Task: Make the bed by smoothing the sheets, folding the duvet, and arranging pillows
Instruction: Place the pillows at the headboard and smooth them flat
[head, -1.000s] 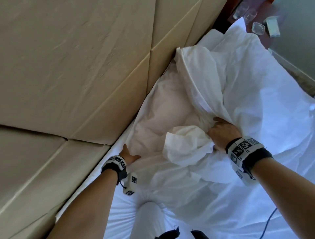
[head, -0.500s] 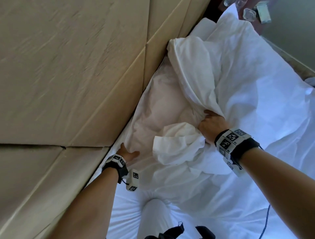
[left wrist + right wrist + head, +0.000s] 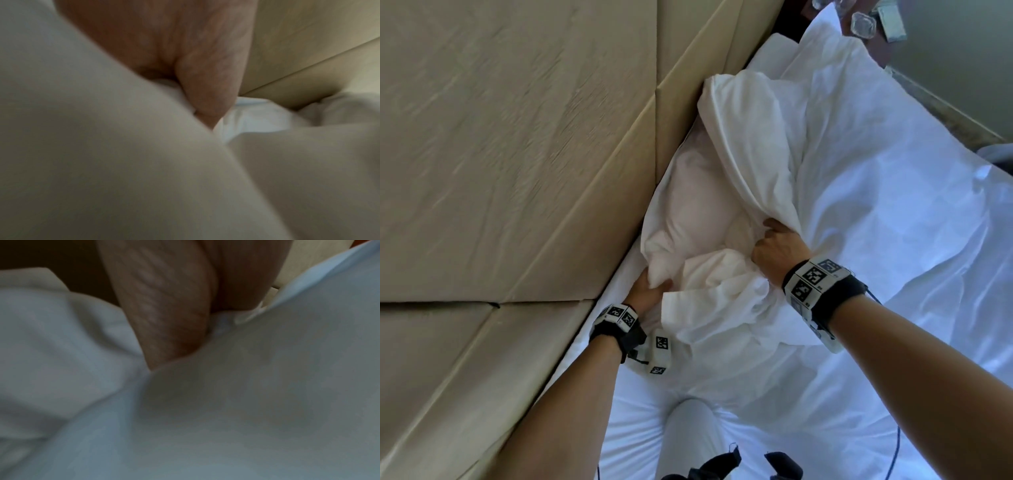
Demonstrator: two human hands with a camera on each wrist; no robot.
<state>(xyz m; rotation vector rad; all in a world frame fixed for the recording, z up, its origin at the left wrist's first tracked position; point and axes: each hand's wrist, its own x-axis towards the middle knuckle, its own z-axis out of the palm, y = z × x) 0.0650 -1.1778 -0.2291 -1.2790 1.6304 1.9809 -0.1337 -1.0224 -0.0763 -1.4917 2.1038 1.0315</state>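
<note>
From the head camera I saw the pillow (image 3: 698,219) lying against the padded headboard (image 3: 517,154), running from about six o'clock toward twelve o'clock along the left edge of the bed. My left hand (image 3: 649,291) was at its near end, at about seven o'clock of the pillow, with the fingers curled into the corner of it and grasping that corner; the left wrist camera showed a thumb (image 3: 207,91) pressed into white cloth, blurred, with the headboard behind. My right hand (image 3: 777,250) sat at about four o'clock of the pillow, clenched on a bunched fold of the white pillowcase (image 3: 753,144), which was peeled back from the pillow and heaped toward one o'clock. The right wrist camera was blurred too, though it showed fingers (image 3: 164,318) buried in pale cloth. The white sheet (image 3: 876,359) spread wrinkled across the bed to three o'clock. At the far corner, near one o'clock, clear glasses (image 3: 863,25) stood on a dark nightstand (image 3: 881,51). My knee (image 3: 688,431) pressed into the sheet at six o'clock.
</note>
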